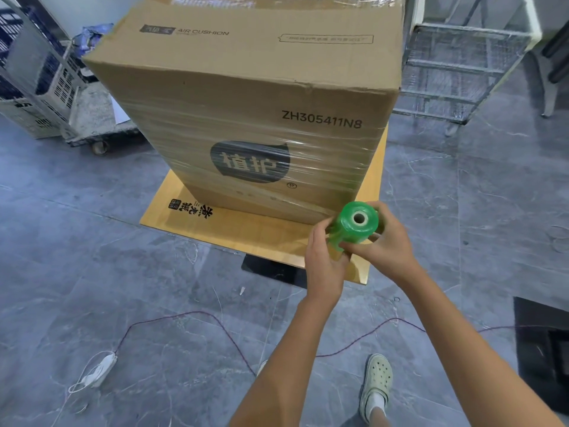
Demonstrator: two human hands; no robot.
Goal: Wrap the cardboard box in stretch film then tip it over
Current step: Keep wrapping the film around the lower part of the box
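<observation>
A green roll of stretch film (354, 224) is gripped by curled fingers of the left hand (323, 257) and right hand (388, 241) beside the upright, film-banded brown cardboard box (246, 118).

Open floor (77, 241) is noted left of and near the cardboard box (246, 103). Far left, passage is narrowed by a wheeled cart (92, 115) and crate (66, 84) just beside the box. Far right, a wire rack (455, 72) stands close. The near floor is crossed by a cable (197, 312). The box's near right corner is occupied by the left hand (323, 260) and right hand (389, 245) gripping the film roll (354, 226).
</observation>
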